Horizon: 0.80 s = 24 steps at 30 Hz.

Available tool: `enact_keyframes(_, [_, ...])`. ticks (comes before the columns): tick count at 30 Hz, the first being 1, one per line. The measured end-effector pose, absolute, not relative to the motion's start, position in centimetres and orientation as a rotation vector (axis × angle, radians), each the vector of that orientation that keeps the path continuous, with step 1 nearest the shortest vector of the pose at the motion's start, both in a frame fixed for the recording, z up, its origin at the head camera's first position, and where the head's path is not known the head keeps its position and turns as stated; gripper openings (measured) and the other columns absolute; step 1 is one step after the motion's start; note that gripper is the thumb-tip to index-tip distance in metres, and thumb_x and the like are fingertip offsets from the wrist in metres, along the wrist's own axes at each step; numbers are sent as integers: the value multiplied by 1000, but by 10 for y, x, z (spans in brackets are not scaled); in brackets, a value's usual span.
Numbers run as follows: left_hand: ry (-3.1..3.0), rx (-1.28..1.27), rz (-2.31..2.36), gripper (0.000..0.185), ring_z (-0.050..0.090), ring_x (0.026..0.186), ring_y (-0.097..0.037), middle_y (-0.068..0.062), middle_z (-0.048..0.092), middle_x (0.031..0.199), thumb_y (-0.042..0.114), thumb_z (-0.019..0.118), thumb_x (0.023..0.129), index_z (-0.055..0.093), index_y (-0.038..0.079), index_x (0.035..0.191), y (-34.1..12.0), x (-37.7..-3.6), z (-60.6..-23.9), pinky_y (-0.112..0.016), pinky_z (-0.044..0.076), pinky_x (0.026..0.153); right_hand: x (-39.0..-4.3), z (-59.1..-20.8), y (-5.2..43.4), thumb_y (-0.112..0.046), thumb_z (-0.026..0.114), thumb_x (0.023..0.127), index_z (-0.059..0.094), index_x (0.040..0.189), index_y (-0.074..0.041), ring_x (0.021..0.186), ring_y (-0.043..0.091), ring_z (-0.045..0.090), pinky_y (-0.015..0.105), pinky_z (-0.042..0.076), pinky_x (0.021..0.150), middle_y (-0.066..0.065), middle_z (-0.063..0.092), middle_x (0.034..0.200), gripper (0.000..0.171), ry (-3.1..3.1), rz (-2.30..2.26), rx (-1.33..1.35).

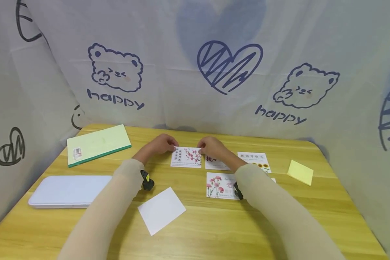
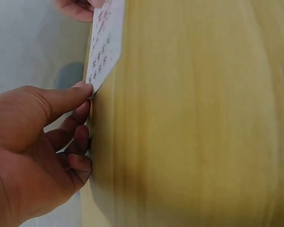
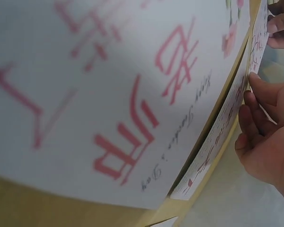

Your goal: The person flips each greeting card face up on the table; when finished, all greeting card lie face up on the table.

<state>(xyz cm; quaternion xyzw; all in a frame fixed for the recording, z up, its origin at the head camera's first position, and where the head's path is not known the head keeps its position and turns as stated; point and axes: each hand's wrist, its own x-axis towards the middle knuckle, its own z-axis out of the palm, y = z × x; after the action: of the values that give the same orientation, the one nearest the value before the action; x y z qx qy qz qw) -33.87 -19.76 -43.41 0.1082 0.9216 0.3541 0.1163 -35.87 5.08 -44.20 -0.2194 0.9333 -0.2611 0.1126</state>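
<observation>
Both hands are at the far side of the table on a greeting card [image 1: 186, 157] printed with pink blossoms and black characters. My left hand [image 1: 160, 144] pinches its upper left corner; in the left wrist view the thumb lies on the edge of the card [image 2: 106, 42]. At the upper right corner, my right hand [image 1: 212, 147] pinches the same card between thumb and fingers. Just to the right, partly behind the right wrist, lies a card with bold black characters [image 1: 214, 165]. A carnation card [image 1: 218, 188] with red characters lies nearer me, partly covered by the right sleeve.
A sunflower card [image 1: 255, 160] and a yellow sticky-note pad [image 1: 300, 172] lie at the right. Closer to me is a blank white card [image 1: 161, 211], set askew. On the left are a pale green book [image 1: 99, 144] and a white case [image 1: 69, 191]. A printed curtain [image 1: 169, 86] borders the table.
</observation>
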Motion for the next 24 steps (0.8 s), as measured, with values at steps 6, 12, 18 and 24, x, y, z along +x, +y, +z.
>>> enact_keyframes(6, [2736, 353, 1009, 22, 58, 106, -28, -17, 69, 121, 5, 62, 96, 71, 0, 116, -196, -337, -434, -43, 44, 103, -358, -443, 51, -23, 69, 97, 70, 117, -12, 100, 17, 62, 35, 53, 91, 1, 68, 110, 23, 2786, -711, -660])
enact_keyframes(12, [2785, 276, 1100, 24, 56, 106, -27, -14, 65, 122, 11, 57, 100, 69, 4, 119, -207, -326, -429, -41, 47, 97, -350, -434, 55, -28, 58, 103, 66, 122, -9, 99, 22, 61, 37, 52, 82, 6, 66, 112, 28, 2729, -1062, -640])
enact_keyframes(18, [2800, 316, 1162, 25, 58, 103, -27, -16, 66, 119, 12, 56, 101, 68, 0, 120, -222, -286, -413, -36, 50, 84, -326, -420, 59, -23, 58, 103, 64, 122, -3, 92, 26, 60, 34, 51, 75, 13, 67, 110, 28, 2626, -1291, -694])
enact_keyframes(24, [2752, 314, 1186, 25, 58, 94, -23, -11, 67, 115, 19, 58, 102, 69, 4, 119, -234, -232, -409, -32, 50, 79, -289, -419, 54, -24, 58, 103, 65, 116, -5, 75, 25, 56, 29, 44, 62, 17, 66, 96, 24, 2483, -1310, -704])
